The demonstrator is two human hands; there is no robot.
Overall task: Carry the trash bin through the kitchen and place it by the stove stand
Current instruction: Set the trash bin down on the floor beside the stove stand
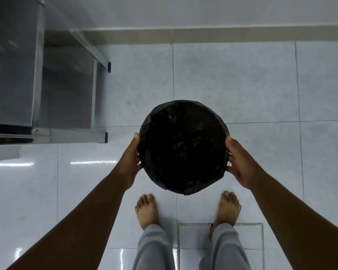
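1. The bin [183, 147] is round, seen from straight above, and lined with a black bag whose edge folds over the rim; its inside is too dark to make out.
2. The left hand [130, 162] presses against the bin's left side, thumb lying along the rim, with the fingers wrapped down the outside and mostly hidden.
3. The right hand [240, 162] holds the opposite side the same way, thumb at the rim and fingers [229, 168] curled onto the bag-covered wall.
4. Both hands are closed on the bin, with the arms stretched forward and down from the bottom corners of the view.
5. Whether the bin rests on the floor [242, 84] or hangs just above it cannot be told from this angle.
6. The bin is just in front of the person's bare feet [146, 209], which stand apart on pale glossy tiles below grey trouser legs.
7. A steel stand [37, 75] fills the upper left; its two black-capped legs stand on the floor to the left of the bin, near it but not touching.
8. A square floor hatch [258, 236] with a metal frame lies under the right foot.
9. A white wall [203, 12] with a beige skirting strip runs across the top, well beyond the bin.
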